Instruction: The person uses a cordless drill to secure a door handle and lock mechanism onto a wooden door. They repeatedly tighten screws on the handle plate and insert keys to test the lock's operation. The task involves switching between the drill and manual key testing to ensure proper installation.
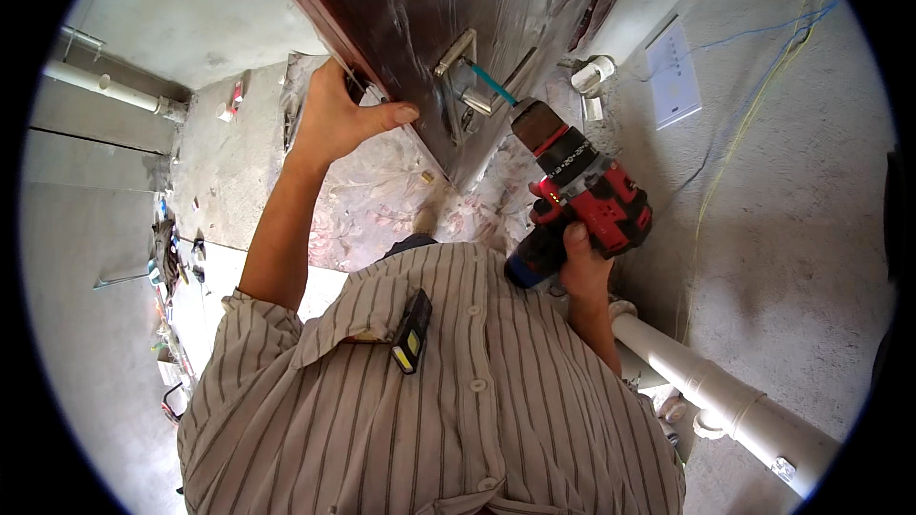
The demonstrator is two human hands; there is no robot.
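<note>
A dark red-brown door [382, 0] wrapped in clear plastic film stands at the top. My left hand [334, 114] grips its left edge, thumb on the front face and fingers round the edge, partly hidden. My right hand [584, 267] is closed round the grip of a red and black cordless drill [592, 200]. From its chuck a teal bit [491, 84] reaches up to the plate of the metal door handle [458, 67]. The bit's tip is at the plate's upper part; whether it sits in a screw is too small to tell. Below the lever hangs a small key-like piece [468, 120].
A flower-patterned sheet [363, 219] covers the floor below the door. On the right wall are a white panel [673, 72] and loose yellow and blue wires [735, 138]. A thick white pipe [697, 372] runs at lower right. Tools and clutter [167, 257] lie along the left.
</note>
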